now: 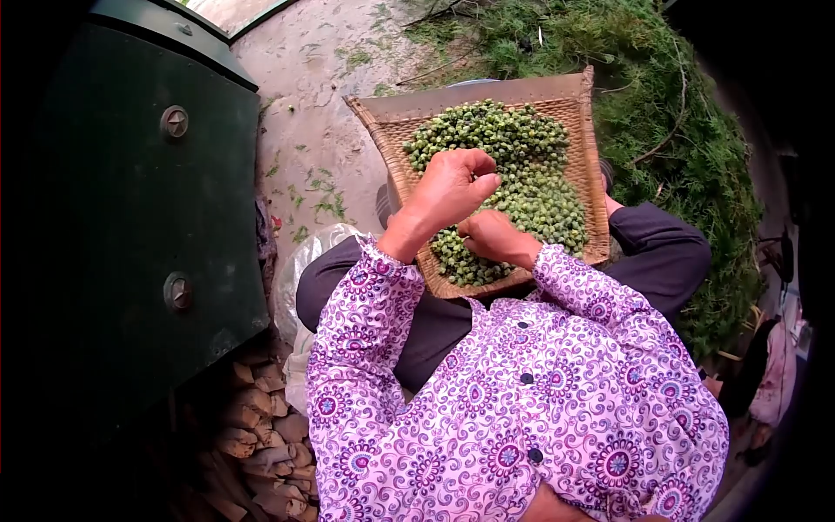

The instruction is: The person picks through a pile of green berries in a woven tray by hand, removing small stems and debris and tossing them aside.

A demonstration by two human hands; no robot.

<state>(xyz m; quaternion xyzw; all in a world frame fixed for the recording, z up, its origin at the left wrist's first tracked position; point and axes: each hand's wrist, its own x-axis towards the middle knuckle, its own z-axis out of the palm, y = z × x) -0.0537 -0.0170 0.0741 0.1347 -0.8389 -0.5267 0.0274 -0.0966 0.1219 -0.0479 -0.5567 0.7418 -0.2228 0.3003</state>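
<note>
A woven wicker scoop basket (600, 228) rests across my lap, its flat rim on the far side. Small round green seed cones or berries (496, 130) are heaped at its far end and spread toward me. My left hand (448, 185) hovers over the left part of the heap, fingers curled in and thumb alongside; whatever it may hold is hidden. Nearer to me, my right hand (494, 237) is down at the cones by the basket's near side, its fingers bent together. The back of that hand covers its fingertips.
Cut green conifer branches (670, 130) lie piled on the right and at the back. A dark green metal door or cabinet (130, 217) stands at left. Clear plastic bag (304, 270) and split firewood (270, 435) sit on the left. Green scraps litter the concrete floor (296, 96).
</note>
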